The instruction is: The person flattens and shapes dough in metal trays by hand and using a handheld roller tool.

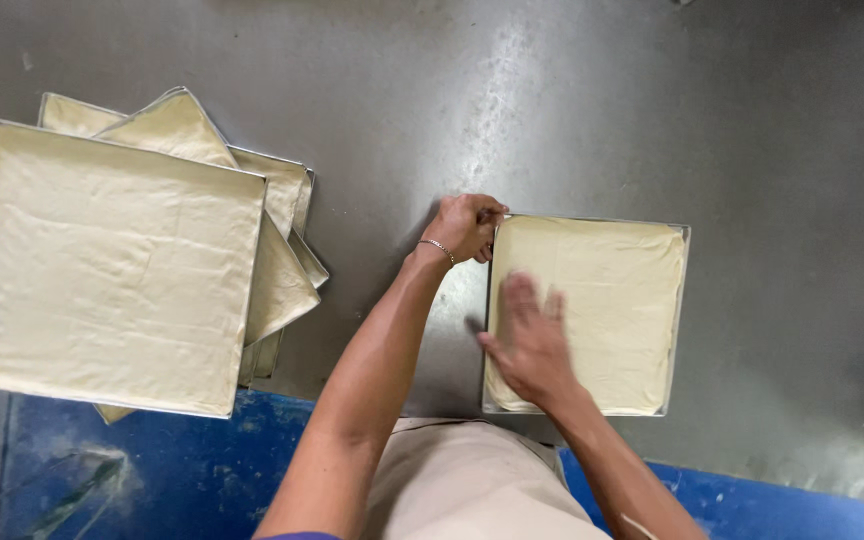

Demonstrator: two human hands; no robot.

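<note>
Far left: stack of square trays (112, 265) w/ pale dough sheets, at least 3 visible, askew, exact count unclear. Steel table (572, 110) under all. Centre: left hand (464, 228), bracelet on wrist, curled, pinching far-left corner of 1 single tray (679, 320). Right hand (530, 345) blurred, fingers spread flat on its dough sheet (612, 300), near-left part.
</note>
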